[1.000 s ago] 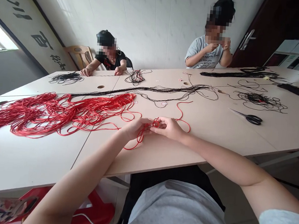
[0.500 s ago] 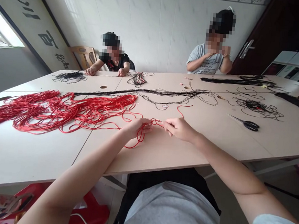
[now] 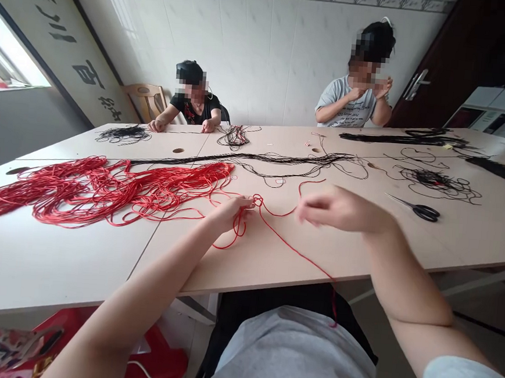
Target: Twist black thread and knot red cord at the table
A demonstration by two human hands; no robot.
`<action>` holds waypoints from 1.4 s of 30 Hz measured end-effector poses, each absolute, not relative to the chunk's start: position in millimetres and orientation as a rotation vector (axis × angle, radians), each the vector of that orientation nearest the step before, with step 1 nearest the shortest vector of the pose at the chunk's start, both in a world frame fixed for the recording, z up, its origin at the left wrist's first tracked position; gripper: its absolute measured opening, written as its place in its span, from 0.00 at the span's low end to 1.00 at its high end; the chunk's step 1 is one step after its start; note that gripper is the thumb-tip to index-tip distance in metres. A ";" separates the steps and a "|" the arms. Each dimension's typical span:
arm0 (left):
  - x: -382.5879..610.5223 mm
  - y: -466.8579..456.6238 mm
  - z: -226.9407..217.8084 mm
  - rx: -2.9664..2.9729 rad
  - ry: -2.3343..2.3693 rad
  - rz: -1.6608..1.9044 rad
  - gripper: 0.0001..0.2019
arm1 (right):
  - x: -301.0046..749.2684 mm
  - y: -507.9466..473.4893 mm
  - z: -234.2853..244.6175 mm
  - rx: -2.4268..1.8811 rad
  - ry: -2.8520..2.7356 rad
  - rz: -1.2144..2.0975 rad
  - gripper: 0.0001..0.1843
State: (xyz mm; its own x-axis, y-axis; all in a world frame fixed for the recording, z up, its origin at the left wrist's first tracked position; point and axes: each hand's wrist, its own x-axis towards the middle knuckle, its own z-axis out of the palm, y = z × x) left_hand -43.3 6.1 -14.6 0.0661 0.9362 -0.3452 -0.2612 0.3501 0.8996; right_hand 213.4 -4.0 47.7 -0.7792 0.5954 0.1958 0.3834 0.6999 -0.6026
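Note:
My left hand point(image 3: 235, 212) is closed on a thin red cord point(image 3: 297, 253), its thumb and fingers pinching it just above the table. At the fingertips the cord forms a small looped knot point(image 3: 257, 200). One loop hangs under the palm. From the knot, one length curves right across the tabletop and another slants down over the front edge towards my lap. My right hand point(image 3: 336, 210) is raised to the right of the knot, apart from it. Its fingers are smeared by motion, and whether they hold anything does not show.
Left on the table point(image 3: 110, 271) lies a big heap of red cord point(image 3: 147, 192). Black cords point(image 3: 255, 157) stretch across the middle; a tangle point(image 3: 439, 183) lies right, near black-handled scissors point(image 3: 425, 212). Two people point(image 3: 198, 106) point(image 3: 351, 103) sit opposite, hands raised or on cord.
My right hand has let go of the cord at the knot and moved right and up, blurring. The loops have drawn into a smaller knot, and a long cord end now trails over the table edge.

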 end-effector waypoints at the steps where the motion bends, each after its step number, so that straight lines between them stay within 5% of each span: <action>1: -43.7 6.1 -14.9 0.772 1.139 1.044 0.04 | 202.3 0.6 42.7 -0.853 -2.564 0.687 0.20; 6: -44.2 4.7 -15.3 0.803 1.090 1.020 0.05 | 144.7 12.3 -3.7 -1.221 -2.634 0.285 0.18; 13: -42.7 4.2 -16.0 0.804 1.007 1.024 0.04 | 134.0 0.6 -29.9 -1.027 -2.680 0.125 0.15; 26: -38.9 1.1 -11.7 0.911 0.908 1.042 0.03 | 140.9 20.3 -33.1 -0.817 -2.118 0.463 0.05; 33: -39.1 0.1 -13.0 1.004 0.964 1.032 0.02 | 132.2 28.8 -50.9 -0.849 -2.103 0.836 0.18; 42: -37.6 1.3 -16.5 1.145 1.089 0.969 0.06 | 150.2 38.6 -34.8 -0.952 -2.086 0.691 0.11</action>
